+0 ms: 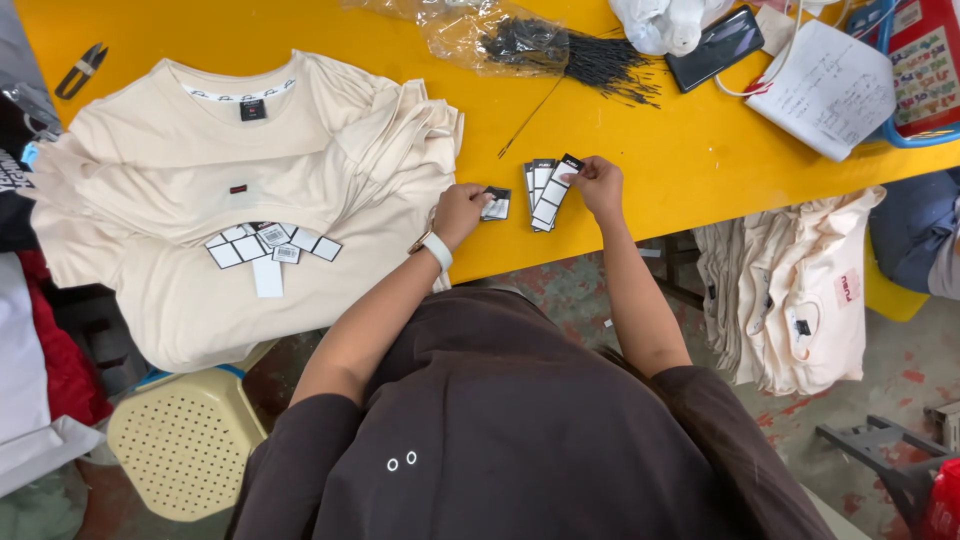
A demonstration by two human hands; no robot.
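My left hand (460, 208) pinches a small black-and-white hang tag (497, 204) just above the yellow table (640, 150). A pale watch is on that wrist. My right hand (598, 184) lifts one tag off a fanned stack of tags (545, 192) that lies on the table's front edge. A pile of folded cream T-shirts (240, 190) sits to the left, with several tags (268, 245) spread on the top shirt.
A clear bag with a bundle of black tag strings (575, 52) lies at the back. A phone (715, 47), papers (830, 85) and a small snipper (80, 68) are on the table. More cream shirts (790, 290) hang at right; a perforated cream stool (185, 440) stands below left.
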